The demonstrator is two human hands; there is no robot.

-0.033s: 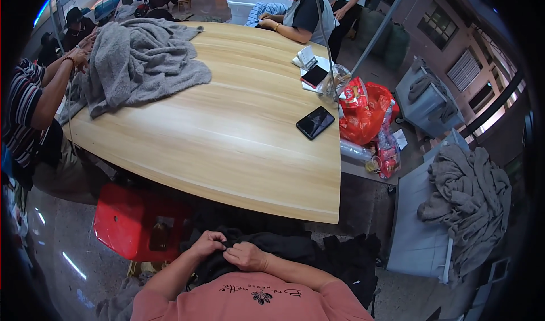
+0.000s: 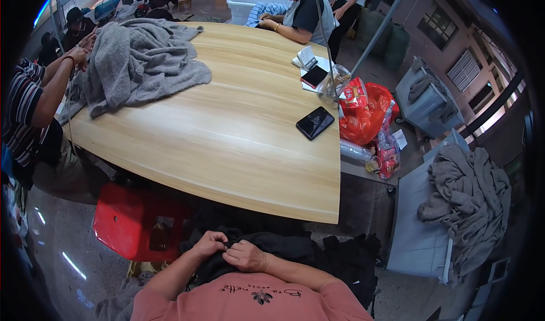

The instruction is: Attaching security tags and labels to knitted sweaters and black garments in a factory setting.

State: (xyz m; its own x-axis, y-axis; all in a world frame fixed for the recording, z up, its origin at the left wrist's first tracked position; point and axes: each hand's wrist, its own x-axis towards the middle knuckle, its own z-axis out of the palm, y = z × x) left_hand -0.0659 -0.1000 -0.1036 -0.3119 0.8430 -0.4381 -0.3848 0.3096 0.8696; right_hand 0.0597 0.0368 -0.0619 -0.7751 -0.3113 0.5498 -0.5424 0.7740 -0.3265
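Observation:
Over my lap lies a dark black cloth, bunched and spreading to the right. My left hand pinches a bit of this cloth between thumb and fingers. Close beside it, my right hand is closed on the same cloth, its knuckles turned up. The two sets of fingertips almost meet, and the small piece between them is mostly hidden. Both hands are below the near edge of the wooden table.
A red plastic stool stands at my left. On the table are a grey knit heap, handled by a person in stripes, and a phone. Red plastic bags and a bin piled with grey cloth stand right. Another person sits across.

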